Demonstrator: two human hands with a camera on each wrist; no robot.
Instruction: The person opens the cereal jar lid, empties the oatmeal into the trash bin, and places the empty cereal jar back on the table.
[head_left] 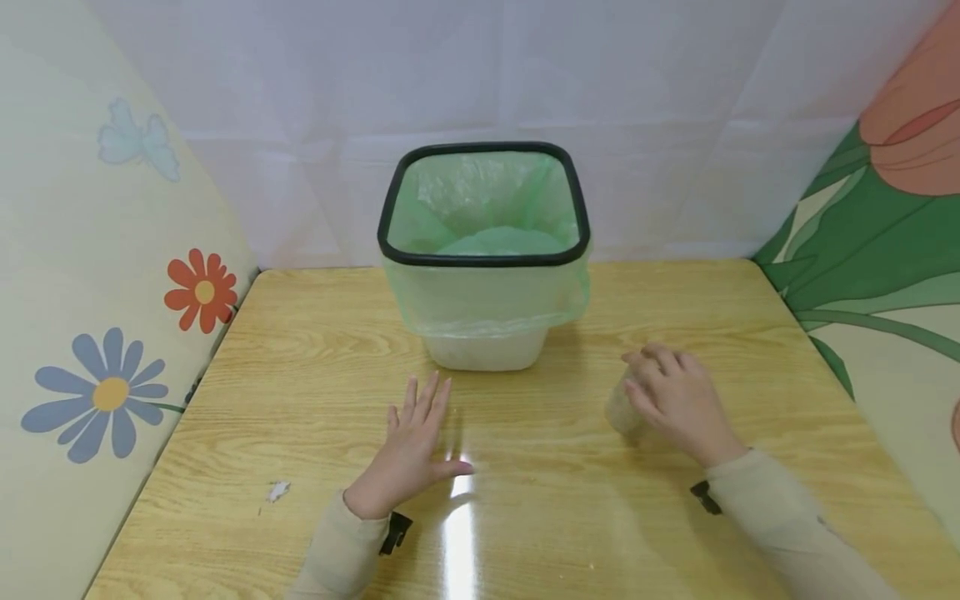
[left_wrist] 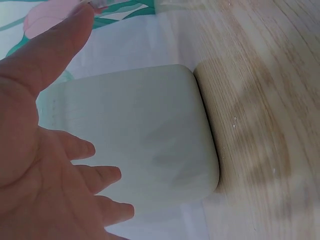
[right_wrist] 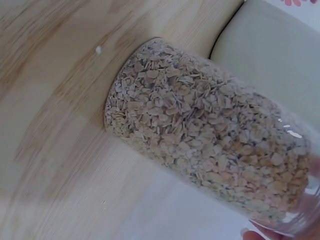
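A clear jar of rolled oats [right_wrist: 200, 135] is at the right of the table, its base down at the wooden top. From above, my right hand [head_left: 678, 400] grips it near the upper end; in the head view the hand hides most of the jar [head_left: 621, 410]. To the left, my left hand [head_left: 408, 454] holds nothing, fingers straight and spread, palm toward the bin. A white bin [head_left: 486, 350] with a black rim and a green liner bag stands between and beyond both hands. The left wrist view has the bin's side [left_wrist: 145, 125] past my fingers.
The wooden table [head_left: 315, 358] meets a white cloth backdrop [head_left: 315, 192] behind the bin. A small white scrap [head_left: 278, 491] lies at the left front. Painted panels with flowers stand along both sides, and tiny crumbs dot the tabletop.
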